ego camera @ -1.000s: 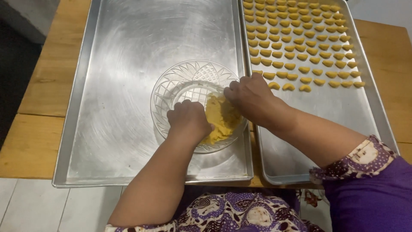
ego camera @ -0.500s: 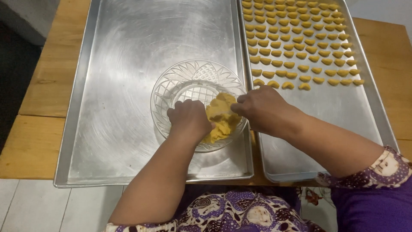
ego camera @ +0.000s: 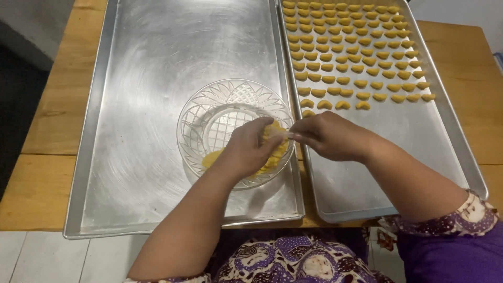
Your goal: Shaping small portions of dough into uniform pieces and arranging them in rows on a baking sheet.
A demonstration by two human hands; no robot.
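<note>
The left hand (ego camera: pixel 246 149) presses yellow dough (ego camera: pixel 273 152) in the glass bowl (ego camera: pixel 209 112) (on the left tray (ego camera: pixel 131 68)); the right hand (ego camera: pixel 330 136) has its grip pinching the dough's right edge.

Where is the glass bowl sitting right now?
In the head view, the glass bowl sits on the left metal tray, near its right edge, under the left hand.

The dough (ego camera: pixel 272 157) is yellow, lying in a clear cut-glass bowl (ego camera: pixel 220 112) with a sunburst and grid pattern; the crescent cookies (ego camera: pixel 356 57) are golden yellow in even rows; both baking trays (ego camera: pixel 157 47) are dull scuffed silver; the surface (ego camera: pixel 42 147) is honey-coloured wood; the sleeve (ego camera: pixel 461 241) is purple with a floral cuff.
</note>
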